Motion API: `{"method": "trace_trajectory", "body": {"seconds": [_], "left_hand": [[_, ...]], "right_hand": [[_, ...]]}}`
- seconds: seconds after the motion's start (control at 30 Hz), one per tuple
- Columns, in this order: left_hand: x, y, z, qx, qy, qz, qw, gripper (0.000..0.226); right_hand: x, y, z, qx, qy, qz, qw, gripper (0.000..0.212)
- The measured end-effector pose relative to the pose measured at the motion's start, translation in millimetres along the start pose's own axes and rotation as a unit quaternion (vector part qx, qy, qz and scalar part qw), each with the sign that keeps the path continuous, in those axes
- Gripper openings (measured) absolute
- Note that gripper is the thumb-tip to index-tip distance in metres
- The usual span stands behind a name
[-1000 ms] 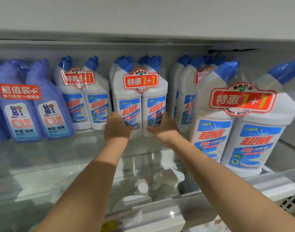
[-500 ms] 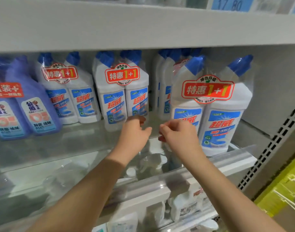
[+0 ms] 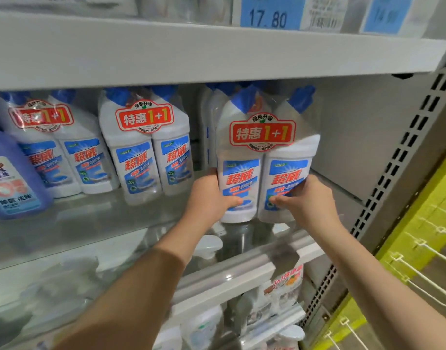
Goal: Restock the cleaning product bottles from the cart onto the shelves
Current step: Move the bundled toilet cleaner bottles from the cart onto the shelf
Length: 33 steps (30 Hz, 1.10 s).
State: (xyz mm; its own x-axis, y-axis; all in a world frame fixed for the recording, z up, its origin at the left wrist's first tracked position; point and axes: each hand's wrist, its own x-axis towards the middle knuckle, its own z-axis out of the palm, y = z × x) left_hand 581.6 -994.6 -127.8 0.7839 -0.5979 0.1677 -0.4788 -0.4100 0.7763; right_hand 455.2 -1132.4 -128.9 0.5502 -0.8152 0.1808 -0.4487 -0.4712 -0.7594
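Restocking is looking well advanced: twin packs [image 3: 146, 147] are standing in a row left of centre, and one more pack [image 3: 265, 160] is sitting at centre right, at or just over the shelf [image 3: 103, 223]; contact is unclear. The left hand [image 3: 212, 195] and right hand [image 3: 305, 198] are gripping its sides, fingers [image 3: 209, 174] curling round, thumbs pressing the labels. No cart is showing, so what is remaining is unknowable. Bottles are looking like hard white plastic with angled blue caps, wrapped in glossy clear film; the shelf is glassy.
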Motion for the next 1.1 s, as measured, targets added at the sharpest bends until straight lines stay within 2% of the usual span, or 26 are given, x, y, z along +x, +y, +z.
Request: {"method": "trace_trajectory", "body": {"seconds": [0.37,0.47,0.63,0.77,0.93,1.1], "left_hand": [[62.9,-6.0,13.5,0.141,0.079,-0.051,0.985,0.065],[72.7,-5.3,15.4,0.126,0.099,-0.083,0.984,0.063],[75.6,-2.0,21.3,0.134,0.127,-0.085,0.979,0.06],[74.1,0.7,26.8,0.161,0.138,-0.087,0.973,0.061],[73.4,-0.7,31.2,0.187,0.121,-0.095,0.97,0.046],[72.3,1.2,29.3,0.174,0.116,-0.078,0.975,0.031]], "right_hand": [[80.6,-7.2,47.8,-0.036,-0.017,-0.024,0.999,0.055],[94.0,-6.1,56.9,-0.025,-0.023,-0.041,0.999,0.056],[102.2,-7.9,71.0,0.029,-0.042,-0.034,0.998,0.054],[91.4,-16.9,71.1,0.113,-0.064,-0.042,0.991,0.057],[82.7,-14.5,68.9,0.068,-0.105,-0.05,0.991,0.047],[86.1,-10.2,64.3,0.069,-0.111,-0.025,0.991,0.054]]}}
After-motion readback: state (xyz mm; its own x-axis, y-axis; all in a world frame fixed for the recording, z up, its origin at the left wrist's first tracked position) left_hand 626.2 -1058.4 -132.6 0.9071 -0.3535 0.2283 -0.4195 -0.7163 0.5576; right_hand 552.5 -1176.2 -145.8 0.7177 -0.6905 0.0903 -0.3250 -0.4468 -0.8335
